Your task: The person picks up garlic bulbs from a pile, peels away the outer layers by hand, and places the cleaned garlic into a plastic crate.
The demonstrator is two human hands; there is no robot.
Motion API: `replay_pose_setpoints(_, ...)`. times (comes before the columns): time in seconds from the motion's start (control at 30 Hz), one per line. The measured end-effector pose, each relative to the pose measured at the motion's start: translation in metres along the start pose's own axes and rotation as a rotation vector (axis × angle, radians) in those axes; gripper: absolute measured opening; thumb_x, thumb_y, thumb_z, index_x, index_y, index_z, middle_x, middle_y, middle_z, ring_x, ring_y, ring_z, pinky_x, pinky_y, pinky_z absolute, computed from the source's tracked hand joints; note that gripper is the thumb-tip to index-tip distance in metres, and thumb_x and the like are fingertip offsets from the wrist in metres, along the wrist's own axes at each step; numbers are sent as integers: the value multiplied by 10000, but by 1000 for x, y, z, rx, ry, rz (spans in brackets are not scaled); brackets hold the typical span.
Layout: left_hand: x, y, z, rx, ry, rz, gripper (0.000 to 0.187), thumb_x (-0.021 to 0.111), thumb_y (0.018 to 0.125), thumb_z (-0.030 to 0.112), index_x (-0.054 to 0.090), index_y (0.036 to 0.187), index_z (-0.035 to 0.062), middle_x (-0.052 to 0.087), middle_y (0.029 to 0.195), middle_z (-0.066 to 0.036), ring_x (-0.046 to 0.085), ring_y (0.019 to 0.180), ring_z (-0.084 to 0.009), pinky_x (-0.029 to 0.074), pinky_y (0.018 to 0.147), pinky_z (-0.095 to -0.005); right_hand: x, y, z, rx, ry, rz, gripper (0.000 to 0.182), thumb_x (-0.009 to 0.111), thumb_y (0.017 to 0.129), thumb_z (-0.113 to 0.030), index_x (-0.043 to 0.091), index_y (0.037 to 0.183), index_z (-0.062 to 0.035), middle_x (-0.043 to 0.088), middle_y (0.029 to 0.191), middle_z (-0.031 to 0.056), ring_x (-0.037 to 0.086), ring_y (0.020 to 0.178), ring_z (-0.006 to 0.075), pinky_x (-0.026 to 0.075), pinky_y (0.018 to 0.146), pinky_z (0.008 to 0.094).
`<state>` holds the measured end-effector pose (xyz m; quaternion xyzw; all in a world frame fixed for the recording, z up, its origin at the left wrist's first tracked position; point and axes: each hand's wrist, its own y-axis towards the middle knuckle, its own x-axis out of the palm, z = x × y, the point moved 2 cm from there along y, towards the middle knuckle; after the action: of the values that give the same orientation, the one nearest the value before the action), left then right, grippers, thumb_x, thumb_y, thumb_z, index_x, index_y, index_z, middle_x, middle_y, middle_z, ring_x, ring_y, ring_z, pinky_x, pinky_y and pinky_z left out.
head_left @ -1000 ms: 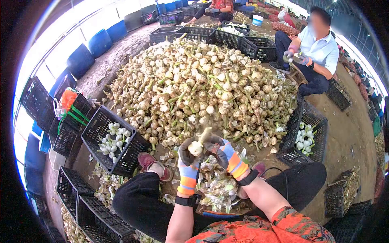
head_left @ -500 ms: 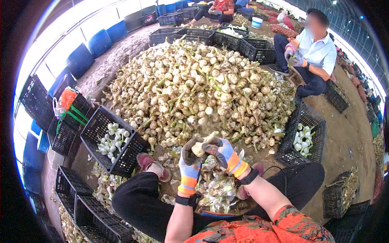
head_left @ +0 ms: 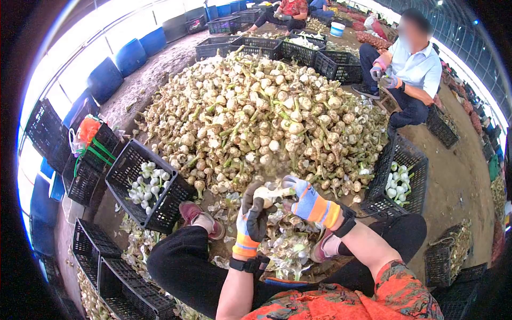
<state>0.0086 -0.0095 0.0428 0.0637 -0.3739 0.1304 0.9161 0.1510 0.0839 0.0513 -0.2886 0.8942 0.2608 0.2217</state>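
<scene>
A garlic bulb [head_left: 266, 194] with its stem lies between my hands, just in front of the heap. My left hand [head_left: 250, 217], in a grey, blue and orange work glove, has its fingers closed round the bulb. At the stem end, my right hand [head_left: 309, 201] is closed in a pinch, its fingertips partly hidden by the glove. Beyond both hands rises a large garlic heap [head_left: 245, 117], dirty bulbs with stems on. Loose garlic skins [head_left: 285, 250] cover the ground beneath, between my feet.
Black crates holding white bulbs stand on both sides: a left crate [head_left: 124, 169] and a right crate [head_left: 418, 184]. More empty-looking crates [head_left: 120, 282] lie at lower left. A co-worker [head_left: 413, 69] sits at the heap's right. Blue barrels [head_left: 105, 77] line the left wall.
My right hand has shifted right and slightly away from my left, uncovering more of the bulb and stem. My left hand has turned slightly but still holds the bulb.
</scene>
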Motion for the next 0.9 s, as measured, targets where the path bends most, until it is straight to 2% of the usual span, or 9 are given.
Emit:
replay_pose_setpoints(0.17,-7,11,-17,109,343,134,451,584,856,131,392,1253,39,535,1079,-100,574,865,-146,507,734,-272,13,-2,-14,135,25,128,477,694,671,-168,548,1072,43,587,1020,213,554,983,343,436,878,367)
replay_pose_setpoints(0.2,-12,10,-21,147,278,133,434,584,850,110,404,1239,37,548,1052,-100,574,863,-139,505,706,-256,32,-12,12,354,76,153,339,670,746,-107,573,1040,32,650,899,98,608,821,135,481,736,260)
replay_pose_setpoints(0.23,-8,9,-15,186,214,132,418,583,844,89,417,1224,35,562,1025,-100,574,861,-133,504,678,-241,33,-11,10,355,81,152,339,670,746,-107,573,1040,32,650,899,98,608,821,135,481,736,260)
replay_pose_setpoints(0.37,-11,1,7,-151,247,122,361,564,870,232,497,1163,32,587,1032,-129,607,806,-176,513,595,-233,35,-2,6,280,894,80,236,643,786,-73,606,1008,-3,656,880,49,606,785,94,491,703,241)
replay_pose_setpoints(0.43,-16,2,-3,-161,-215,46,414,553,876,306,491,1172,24,587,1048,-129,605,851,-195,522,619,-259,32,2,-9,339,1287,-13,252,651,782,-78,600,1020,-12,658,878,54,628,791,131,506,715,261)
replay_pose_setpoints(0.57,-16,3,-1,-103,-299,-93,477,552,868,364,476,1193,23,584,1065,-130,588,909,-241,524,675,-332,12,-2,-41,453,1263,-151,293,648,792,-104,578,1062,-13,653,899,77,638,762,168,518,696,288)
replay_pose_setpoints(0.63,-18,3,0,-142,-207,-11,469,571,851,229,416,1245,28,598,956,-91,610,737,-181,502,511,-255,17,1,-32,505,1232,-131,270,605,810,-83,575,1064,3,644,890,84,632,754,176,520,687,297)
replay_pose_setpoints(0.73,-21,9,-3,2,291,63,508,700,705,-17,485,1163,29,601,966,-60,586,854,-130,493,755,-261,10,7,-37,437,796,121,218,561,743,-7,609,949,48,634,791,43,568,652,108,470,594,247)
replay_pose_setpoints(0.9,8,-5,22,33,481,-81,521,686,709,12,480,1187,13,574,969,-42,580,808,-129,508,705,-246,-2,4,84,543,976,560,247,550,719,-19,620,952,26,635,796,55,562,642,130,460,596,246)
